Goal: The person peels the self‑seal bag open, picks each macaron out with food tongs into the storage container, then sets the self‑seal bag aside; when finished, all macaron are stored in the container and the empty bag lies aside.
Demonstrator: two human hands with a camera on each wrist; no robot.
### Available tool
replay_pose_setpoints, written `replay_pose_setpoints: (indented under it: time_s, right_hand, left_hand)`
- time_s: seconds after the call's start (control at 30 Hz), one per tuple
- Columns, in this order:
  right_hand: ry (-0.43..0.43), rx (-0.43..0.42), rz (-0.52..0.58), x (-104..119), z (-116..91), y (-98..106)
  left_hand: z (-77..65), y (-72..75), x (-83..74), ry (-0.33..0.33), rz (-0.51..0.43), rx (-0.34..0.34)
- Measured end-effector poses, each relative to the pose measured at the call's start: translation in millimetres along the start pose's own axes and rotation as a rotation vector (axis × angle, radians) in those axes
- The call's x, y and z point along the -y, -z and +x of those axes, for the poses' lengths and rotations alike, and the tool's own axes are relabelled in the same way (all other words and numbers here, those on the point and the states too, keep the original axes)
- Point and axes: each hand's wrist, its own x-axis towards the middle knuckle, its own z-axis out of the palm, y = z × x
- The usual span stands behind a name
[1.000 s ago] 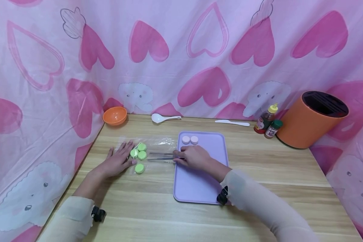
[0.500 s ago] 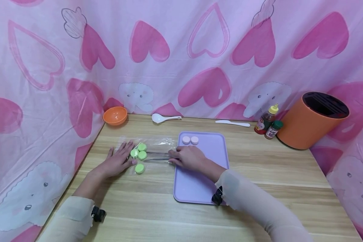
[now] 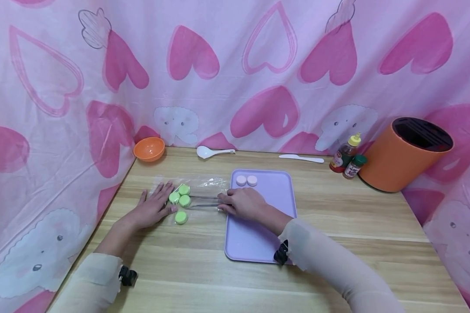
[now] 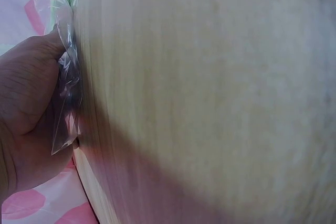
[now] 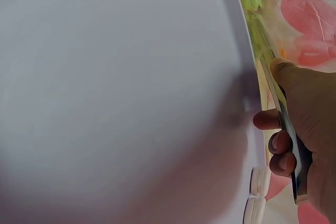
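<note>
My left hand (image 3: pixel 152 211) rests on the left end of a clear plastic bag (image 3: pixel 209 183), fingers spread and straight beside the green macarons (image 3: pixel 184 201). Three of these sit clustered, and another green macaron (image 3: pixel 181 218) lies apart, nearer the front. In my right hand (image 3: pixel 244 204) I grip metal tongs (image 5: pixel 290 124) above the left edge of a lilac tray (image 3: pixel 254 243). The arms of the tongs point left into the bag, their tips close by the nearest clustered macaron. Two pale pink macarons (image 3: pixel 246 180) stand at the tray's far left corner.
Along the back are an orange bowl (image 3: pixel 149 150), a white spoon (image 3: pixel 213 152) and a white knife (image 3: pixel 301 158). A yellow-capped sauce bottle (image 3: pixel 344 154), a green-lidded jar (image 3: pixel 354 167) and an orange knife block (image 3: pixel 401 156) stand at the back right. Heart-patterned curtain (image 3: pixel 203 95) encloses the table.
My right hand has shifted left, carrying the tongs deeper over the bag toward the clustered green macarons; over the last half second it has hardly moved. The left hand has stayed put.
</note>
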Motion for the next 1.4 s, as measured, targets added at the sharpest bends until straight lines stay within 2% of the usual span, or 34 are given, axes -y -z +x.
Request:
replay_pose_setpoints:
  time_s: [0.6,0.87,1.23,1.4]
  right_hand:
    - [-0.040,-0.008,-0.025,-19.8,-25.0,12.7]
    - [-0.091,-0.018,-0.007,-30.6,-41.4,20.1]
    - [-0.089,-0.114,0.011,-47.3,-64.3,31.0]
    - [-0.108,-0.120,0.014,-57.1,-78.2,40.1]
  left_hand:
    - [-0.3,-0.2,-0.9,0.006,0.001,0.004]
    - [0.3,0.1,-0.7,0.008,0.002,0.009]
    - [-1.8,1.2,-3.3,0.010,-0.007,0.010]
    - [-3.4,2.9,-5.8,0.005,-0.014,-0.001]
